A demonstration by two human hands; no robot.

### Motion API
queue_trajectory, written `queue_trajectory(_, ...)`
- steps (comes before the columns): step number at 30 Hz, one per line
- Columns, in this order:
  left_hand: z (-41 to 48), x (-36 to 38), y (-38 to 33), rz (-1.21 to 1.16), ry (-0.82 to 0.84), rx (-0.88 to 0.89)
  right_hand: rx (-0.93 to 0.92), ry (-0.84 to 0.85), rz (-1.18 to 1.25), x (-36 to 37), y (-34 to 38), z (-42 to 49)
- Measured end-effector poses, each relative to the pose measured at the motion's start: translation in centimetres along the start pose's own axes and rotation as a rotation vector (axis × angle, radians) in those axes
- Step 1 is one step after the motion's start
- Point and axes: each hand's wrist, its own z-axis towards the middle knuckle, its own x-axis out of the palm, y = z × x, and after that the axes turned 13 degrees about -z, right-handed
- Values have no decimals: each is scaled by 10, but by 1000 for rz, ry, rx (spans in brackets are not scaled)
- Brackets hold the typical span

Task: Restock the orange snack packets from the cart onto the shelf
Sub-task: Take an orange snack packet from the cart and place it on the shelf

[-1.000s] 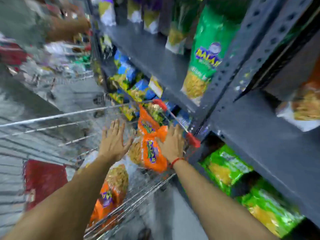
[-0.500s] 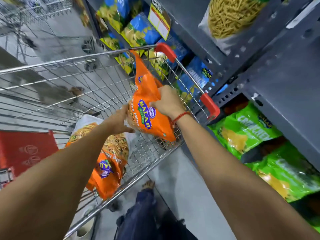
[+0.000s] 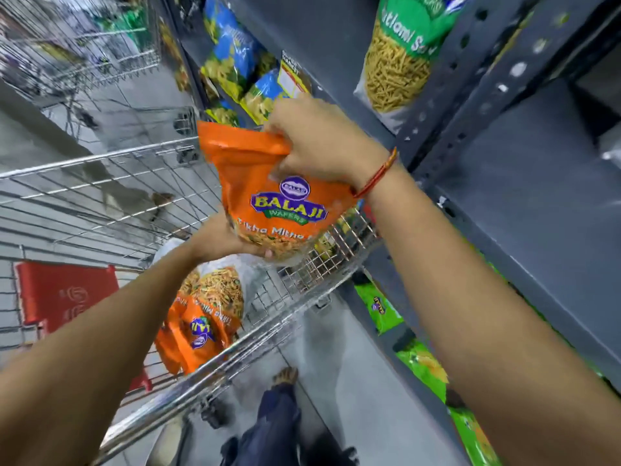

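1. Orange snack packet point(image 3: 285, 200) was held upright above the cart point(image 3: 100, 156), clear of the wire basket, front label facing the camera.
2. Right hand point(image 3: 319, 142) was clenched on the packet's top seal; a red thread band point(image 3: 376, 173) sat on that wrist.
3. Left hand point(image 3: 228, 240) cupped the packet's bottom edge from below, fingers wrapped under it.
4. More orange packets point(image 3: 201, 317) lay inside the cart, against its near side wall.
5. Grey metal shelf point(image 3: 537, 196) stood just right of the cart. Blue packets point(image 3: 232, 58) sat on the far section, a green-topped packet point(image 3: 403, 55) above, green packets point(image 3: 420, 364) on the lowest level.
6. Held packet wasn't touching the shelf.
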Motion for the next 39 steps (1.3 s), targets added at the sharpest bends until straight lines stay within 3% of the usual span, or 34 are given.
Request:
queue_trajectory(4, -17, 27, -48, -94, -88, 129, 144, -235, 43, -41, -14, -42)
queue_trajectory(6, -24, 36, -70, -121, -97, 188, 237, -476, 121, -57, -19, -66)
queue_trajectory(9, -36, 54, -105, -149, -87, 246, 363, -990, 244, -64, -37, -121)
queue_trajectory(11, -43, 70, -129, -163, -35, 296, 506, -1161, 356, -52, -48, -169)
queue_trajectory(12, -45, 76, -138, -163, -7, 301, 588, -1141, 450, -36, -52, -190)
queue_trajectory(14, -47, 98, -162, -164, 69, 319, 707, -936, 659, -9, -60, -228)
queue_trajectory(17, -46, 144, -201, -121, 228, 342, 669, -581, 910, 20, -69, -267)
queue_trajectory(19, -41, 174, -223, -76, 323, 355, 657, -482, 966, 29, -72, -286)
queue_trajectory(23, -19, 234, -247, -57, 455, 380, 855, -541, 891, 34, -98, -329)
queue_trajectory(29, 37, 311, -272, -141, 559, 385, 990, -619, 739, 35, -162, -375)
queue_trajectory(39, 101, 369, -265, -270, 524, 338, 1112, -696, 809, 53, -224, -380)
